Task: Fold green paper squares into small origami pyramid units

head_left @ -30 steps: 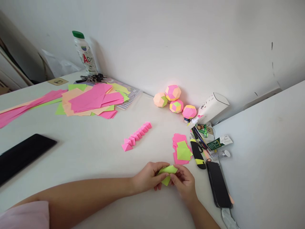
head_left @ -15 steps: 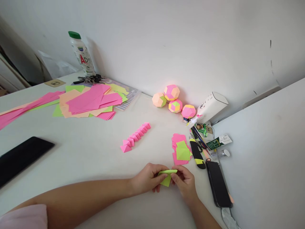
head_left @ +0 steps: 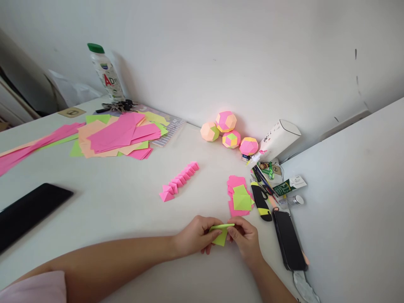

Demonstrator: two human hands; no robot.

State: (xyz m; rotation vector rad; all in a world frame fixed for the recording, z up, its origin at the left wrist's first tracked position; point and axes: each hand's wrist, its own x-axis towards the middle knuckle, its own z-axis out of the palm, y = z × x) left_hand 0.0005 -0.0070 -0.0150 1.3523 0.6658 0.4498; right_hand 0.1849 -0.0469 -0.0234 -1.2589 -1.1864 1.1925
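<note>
A small piece of light green paper [head_left: 220,239] is pinched between both hands near the table's front, its upper edge folded over. My left hand [head_left: 199,236] grips its left side, thumb on the near face. On the right side, my right hand [head_left: 244,239] is closed on the folded edge with thumb and fingertips. Just beyond the hands lies a loose stack of green squares [head_left: 242,199] on top of pink paper pieces [head_left: 235,182]. Farther left, a row of folded pink paper units [head_left: 179,181] sits on the table.
Several paper balls [head_left: 231,139] rest by the wall. A black and yellow cutter [head_left: 260,201], a phone [head_left: 289,240] and a small jar [head_left: 292,201] line the right side. Paper sheets [head_left: 116,132], keys [head_left: 116,106], a bottle [head_left: 105,73] and a black slab [head_left: 34,210] are at left.
The hands stay in nearly the same place, still holding the green paper. Its folded upper edge looks slightly narrower. The camera view has shifted a little.
</note>
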